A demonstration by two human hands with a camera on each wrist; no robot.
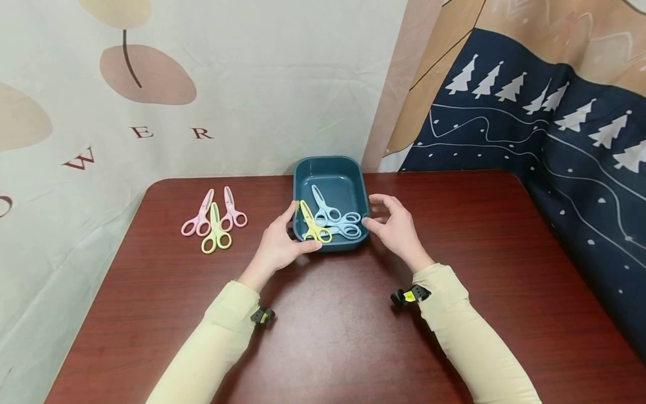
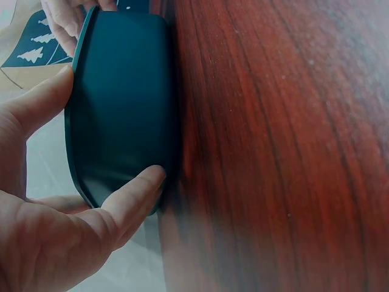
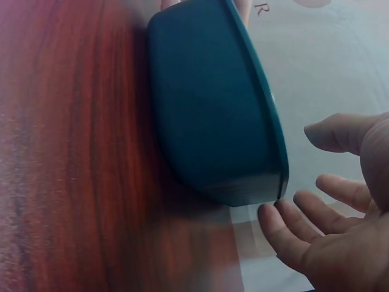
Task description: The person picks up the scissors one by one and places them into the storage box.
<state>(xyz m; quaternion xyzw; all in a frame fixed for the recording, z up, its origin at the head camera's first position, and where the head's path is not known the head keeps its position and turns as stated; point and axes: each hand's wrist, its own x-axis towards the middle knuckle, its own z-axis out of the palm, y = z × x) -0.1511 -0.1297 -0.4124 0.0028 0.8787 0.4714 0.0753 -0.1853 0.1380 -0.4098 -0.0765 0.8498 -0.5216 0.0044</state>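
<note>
- Far left on the dark red table [image 1: 333, 336], three pairs of scissors lie close together outside the tray: a pink pair [image 1: 204, 209], a yellow-green pair [image 1: 215, 223] in front, and a second pink pair [image 1: 229, 206] on the right. All three show their loop handles toward the near side.
- Next comes the left hand [image 1: 279, 242], holding the tray's near left corner: the thumb lies at the near rim, with fingers against the left wall.
- At the middle of the far side is the tray [image 1: 330, 168], apparently standing on the table at its far edge. As a judgement, the work is part-way: some scissors are inside, while the three at far left are not.
- The tray looks deep teal, smooth and slightly glossy, a rounded rectangle with plain walls and a narrow lip. Its far part shows bare floor.
- Inside, left to right, lie a yellow pair [image 1: 309, 219] and a light-blue pair [image 1: 321, 203], with more light-blue scissors [image 1: 348, 230] heaped at the near right; the overlap hides their exact count.
- Right of the tray is the right hand [image 1: 397, 229], thumb and fingers spread apart and clamped on nothing. Its fingertips are just beside the right wall; whether they touch it, I cannot tell.
</note>
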